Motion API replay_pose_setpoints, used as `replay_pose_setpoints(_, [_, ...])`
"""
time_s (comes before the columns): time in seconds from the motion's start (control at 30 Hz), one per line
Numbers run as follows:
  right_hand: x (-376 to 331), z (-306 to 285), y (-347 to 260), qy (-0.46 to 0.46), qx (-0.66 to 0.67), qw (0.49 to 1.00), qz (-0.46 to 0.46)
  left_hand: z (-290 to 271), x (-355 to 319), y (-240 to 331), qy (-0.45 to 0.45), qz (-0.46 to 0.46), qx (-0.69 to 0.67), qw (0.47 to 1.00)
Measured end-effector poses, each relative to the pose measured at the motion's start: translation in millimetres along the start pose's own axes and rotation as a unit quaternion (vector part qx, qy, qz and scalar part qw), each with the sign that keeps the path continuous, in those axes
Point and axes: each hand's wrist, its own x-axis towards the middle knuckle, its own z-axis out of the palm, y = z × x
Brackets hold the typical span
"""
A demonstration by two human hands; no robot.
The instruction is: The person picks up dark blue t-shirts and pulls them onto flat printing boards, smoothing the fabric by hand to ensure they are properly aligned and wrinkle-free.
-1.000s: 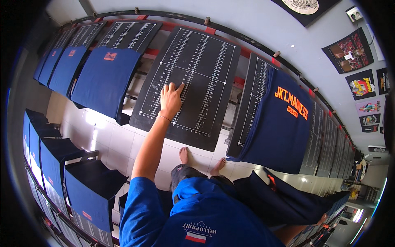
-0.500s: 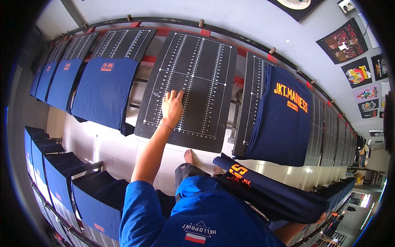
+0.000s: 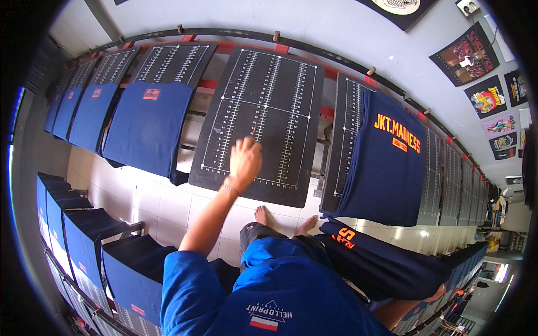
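- Lining the far left below, a row of boards carries draped navy cloth, the nearest navy piece [image 3: 131,269] ending in a small orange-red print.
- Beyond it, above, another row holds more navy cloth; the closest panel [image 3: 147,123] covers the lower part of its board and bears an orange-red mark [image 3: 152,94].
- Next comes the bare black board [image 3: 255,124], marked with white ruler lines and dots, directly before the person.
- Over its lower part is the left hand [image 3: 245,162], fingers loosely bent, part-way open, nothing visible in it; whether it touches the surface, I cannot tell. A thin bracelet [image 3: 230,186] circles the wrist.
- Below that board, bare feet [image 3: 261,215] stand on pale tiles.
- Right of it, layered navy garments [image 3: 375,173] with orange lettering lie across a second board [image 3: 341,143].
- Lower right, a dark bundle [image 3: 386,263] with orange print drapes over the right arm; the right hand [image 3: 437,292] is at its edge, mostly hidden, its grip impossible to tell.
- Farthest right, colourful prints [image 3: 485,103] hang on the wall.
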Motion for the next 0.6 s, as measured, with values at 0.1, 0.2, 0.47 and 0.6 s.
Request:
replay_pose_setpoints(0.1, [-4.4, -3.5, -0.1, 0.005, 0.006, 1.0, -0.001, 3.2, -45.8, 51.3, -0.186, -0.017, -0.237, 0.954])
replay_pose_setpoints(0.2, [-5.7, 0.7, 3.3, 0.004, 0.022, 1.0, 0.007, 32.4, -101.7, 79.9, -0.488, 0.155, -0.458, 0.727])
replay_pose_setpoints(0.47, [6.9, 2.7, 2.2, -0.011, 0.053, 0.999, -0.008, 15.9, -103.9, 223.9, -0.567, 0.004, -0.486, 0.666])
replay_pose_setpoints(0.6, [52.5, -20.6, 2.9, -0.053, 0.052, 0.996, -0.056, 7.2, -78.4, 233.1, -0.459, -0.175, -0.697, 0.522])
